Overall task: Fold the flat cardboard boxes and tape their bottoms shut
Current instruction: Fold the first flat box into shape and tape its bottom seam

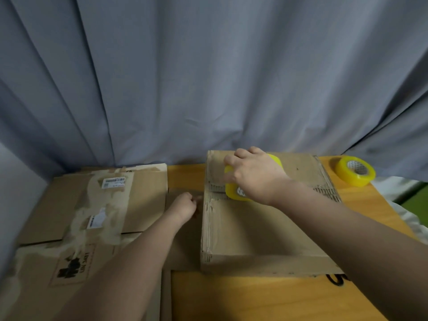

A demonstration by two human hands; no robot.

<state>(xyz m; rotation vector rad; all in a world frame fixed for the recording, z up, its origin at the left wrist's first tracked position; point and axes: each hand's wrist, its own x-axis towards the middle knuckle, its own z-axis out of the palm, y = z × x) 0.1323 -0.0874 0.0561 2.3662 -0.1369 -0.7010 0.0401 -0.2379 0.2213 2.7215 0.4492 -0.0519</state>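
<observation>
A folded cardboard box (254,230) stands on the wooden table (254,297) with its closed flaps facing up. My right hand (254,174) grips a yellow tape roll (234,191) and holds it on the seam between the two flaps, near the box's left edge. My left hand (184,206) is closed against the box's left side, at the level of the seam; whether it pinches a tape end is hidden. Flat cardboard boxes (92,209) with torn labels lie stacked at the left.
A second yellow tape roll (355,171) lies at the table's far right corner. A grey curtain (208,77) hangs right behind the table. A black cord (335,280) peeks from under the box's near right corner. White and green fabric lies beyond the right edge.
</observation>
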